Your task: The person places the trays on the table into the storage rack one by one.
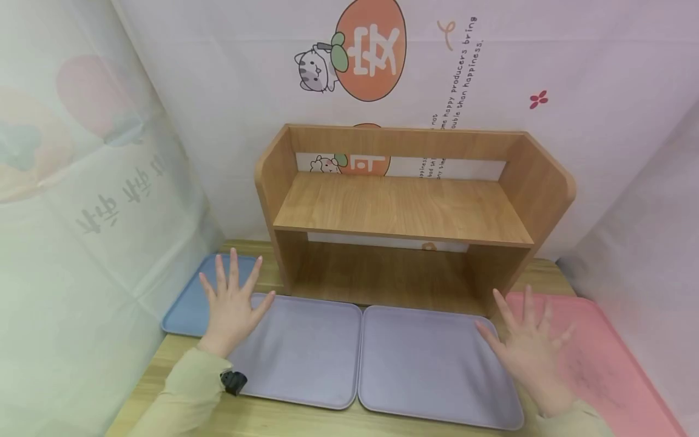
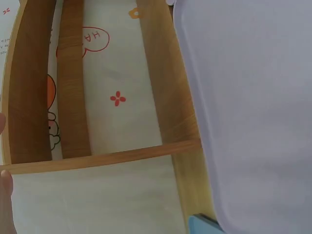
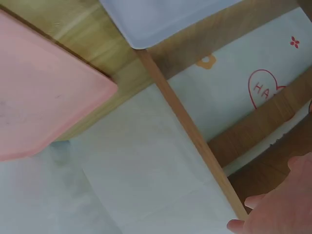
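My left hand is spread wide above the left grey tray and overlaps the blue tray in the head view. Its fingers are straight and hold nothing. On the other side my right hand is spread too, nothing in its fingers, between the right grey tray and the pink tray. A two-tier wooden shelf stands behind the trays, with bare boards. In the right wrist view, the right hand's fingers overlap the shelf's side edge.
A wooden table carries the trays and shelf. White printed cloth hangs behind and at both sides, close to the shelf's back. The two grey trays lie side by side. Dark marks show on the pink tray.
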Demonstrator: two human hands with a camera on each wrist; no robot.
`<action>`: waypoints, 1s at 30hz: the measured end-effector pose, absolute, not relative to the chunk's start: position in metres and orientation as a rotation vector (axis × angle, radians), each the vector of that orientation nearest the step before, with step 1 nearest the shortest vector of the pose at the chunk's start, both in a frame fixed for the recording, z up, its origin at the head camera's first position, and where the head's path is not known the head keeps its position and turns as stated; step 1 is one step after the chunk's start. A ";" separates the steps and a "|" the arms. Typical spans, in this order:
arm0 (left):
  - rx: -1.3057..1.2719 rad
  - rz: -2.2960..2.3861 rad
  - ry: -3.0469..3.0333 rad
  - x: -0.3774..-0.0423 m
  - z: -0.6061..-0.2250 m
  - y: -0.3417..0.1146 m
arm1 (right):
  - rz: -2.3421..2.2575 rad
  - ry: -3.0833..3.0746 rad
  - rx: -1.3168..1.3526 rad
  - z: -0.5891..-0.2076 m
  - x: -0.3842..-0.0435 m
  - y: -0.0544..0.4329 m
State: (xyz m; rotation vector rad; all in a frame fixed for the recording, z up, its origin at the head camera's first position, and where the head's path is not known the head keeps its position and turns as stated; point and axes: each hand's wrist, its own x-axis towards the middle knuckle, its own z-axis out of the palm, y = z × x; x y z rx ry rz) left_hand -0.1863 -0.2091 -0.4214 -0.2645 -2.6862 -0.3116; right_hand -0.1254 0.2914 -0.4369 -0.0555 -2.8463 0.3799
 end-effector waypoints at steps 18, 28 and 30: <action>-0.466 -0.659 -2.425 -0.247 -0.338 -0.204 | 0.260 -2.929 0.112 -0.520 -0.118 0.315; -0.443 -0.810 -2.484 -0.268 -0.313 -0.196 | 0.310 -2.949 0.248 -0.553 -0.114 0.318; -0.437 -0.824 -2.495 -0.272 -0.311 -0.195 | 0.318 -2.961 0.259 -0.555 -0.114 0.318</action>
